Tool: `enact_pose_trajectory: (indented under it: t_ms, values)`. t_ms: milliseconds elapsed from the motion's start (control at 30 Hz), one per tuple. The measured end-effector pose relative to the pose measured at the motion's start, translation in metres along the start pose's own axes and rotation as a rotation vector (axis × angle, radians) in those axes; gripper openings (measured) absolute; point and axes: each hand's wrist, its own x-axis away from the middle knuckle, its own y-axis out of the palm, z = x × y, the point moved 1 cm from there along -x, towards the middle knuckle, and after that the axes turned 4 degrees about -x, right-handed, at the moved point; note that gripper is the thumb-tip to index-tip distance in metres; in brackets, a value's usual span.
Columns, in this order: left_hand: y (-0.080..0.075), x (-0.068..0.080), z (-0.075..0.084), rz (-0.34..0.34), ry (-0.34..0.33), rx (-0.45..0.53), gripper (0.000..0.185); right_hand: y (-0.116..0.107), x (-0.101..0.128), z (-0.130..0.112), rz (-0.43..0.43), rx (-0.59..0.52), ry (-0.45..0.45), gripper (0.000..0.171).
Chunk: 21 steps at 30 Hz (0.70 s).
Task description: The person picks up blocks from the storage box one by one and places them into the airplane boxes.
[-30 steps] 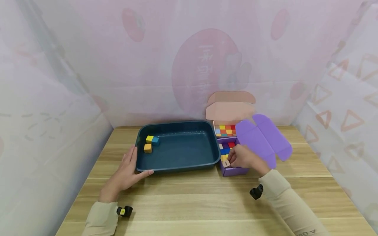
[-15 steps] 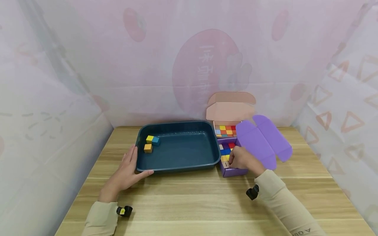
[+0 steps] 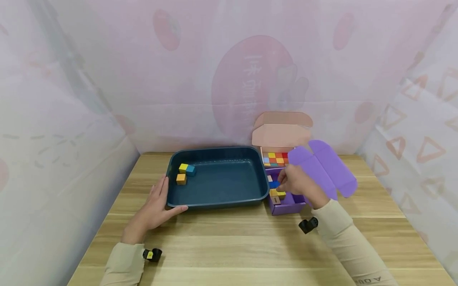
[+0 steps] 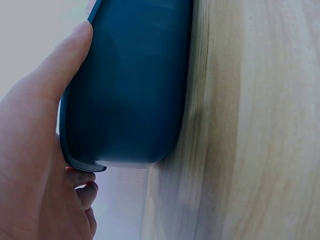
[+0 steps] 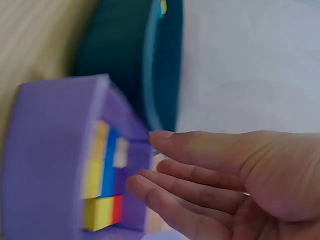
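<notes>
A wooden bench (image 3: 229,246) carries the scene. At about 1 o'clock from its middle a pink box (image 3: 275,158) stands open, its lid (image 3: 281,134) tilted up at the back, with a grid of coloured blocks inside. A pale pink curtain (image 3: 222,71) printed with round shapes hangs behind; translucent sheets (image 3: 53,151) close off both sides.

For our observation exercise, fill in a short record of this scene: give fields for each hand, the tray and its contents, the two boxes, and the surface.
Left hand: rests open against the near left corner of the tray, thumb along the rim
Right hand: over the purple box, fingers at the cubes; grip unclear
Tray: dark teal, holds three cubes in its far left corner
Purple box: open, coloured cubes inside, some cells bare
Pink box: open, behind the purple one, full of cubes
Surface: wooden table
</notes>
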Motion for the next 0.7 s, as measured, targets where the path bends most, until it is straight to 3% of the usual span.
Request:
enact_pose_trajectory:
  t_ms: [167, 333, 700]
  values:
    - [0.000, 0.000, 0.000, 0.000, 0.001, -0.006, 0.131, -0.010, -0.004, -0.025, 0.045, 0.009, -0.085, 0.025]
    - [0.000, 0.000, -0.001, 0.000, -0.003, -0.003, 0.131, -0.011, -0.016, -0.044, 0.003, 0.011, -0.234, 0.033]
    - [-0.001, 0.001, -0.001, 0.006, -0.004, 0.000, 0.131, 0.038, -0.052, -0.079, -0.088, -0.005, -0.319, 0.041]
